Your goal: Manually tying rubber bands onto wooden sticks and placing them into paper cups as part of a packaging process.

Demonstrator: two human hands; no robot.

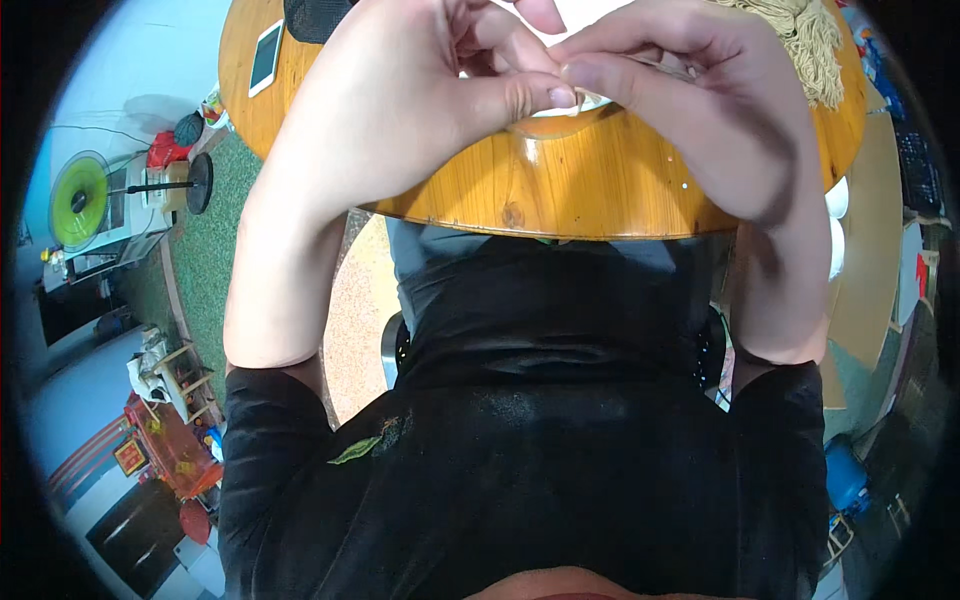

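Note:
Both hands meet over the round wooden table [560, 190] at the top of the view. My left hand [450, 90] is closed, its thumb pressed towards the fingers near the right hand's fingertips. My right hand [690, 70] pinches with thumb and forefinger at the same spot. Whatever lies between the fingertips is small, pale and mostly covered, so its kind does not show. Behind the fingers is a bright white surface [590, 12], largely hidden by the hands. A bundle of beige yarn [808, 50] rests on the table beyond my right hand.
A white phone [265, 58] lies at the table's left edge, beside a black mesh object [315, 18]. A green-bladed fan [80, 198] stands at the far left. Brown cardboard [870, 240] is right of the table. A pale round surface [355, 310] sits below the table's edge.

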